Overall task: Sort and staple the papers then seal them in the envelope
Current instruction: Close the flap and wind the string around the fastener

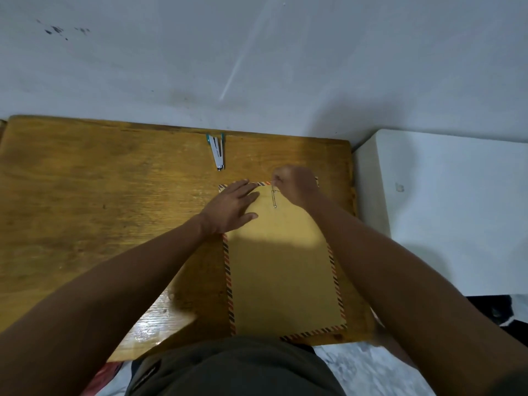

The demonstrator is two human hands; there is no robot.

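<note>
A large brown envelope (283, 267) with a red-and-black striped border lies lengthwise on the wooden table (100, 210). My left hand (233, 205) rests flat on its upper left part, fingers spread. My right hand (295, 182) is at the envelope's top edge, fingers pinched on the thin string of the closure (274, 197), which runs down the flap between two small buttons. A white and teal stapler (217, 151) lies near the table's far edge, beyond the envelope. No loose papers are in sight.
The table stands against a pale wall (257, 52). A white surface (445, 210) adjoins the table on the right. My lap in dark clothing (228, 370) is at the near edge.
</note>
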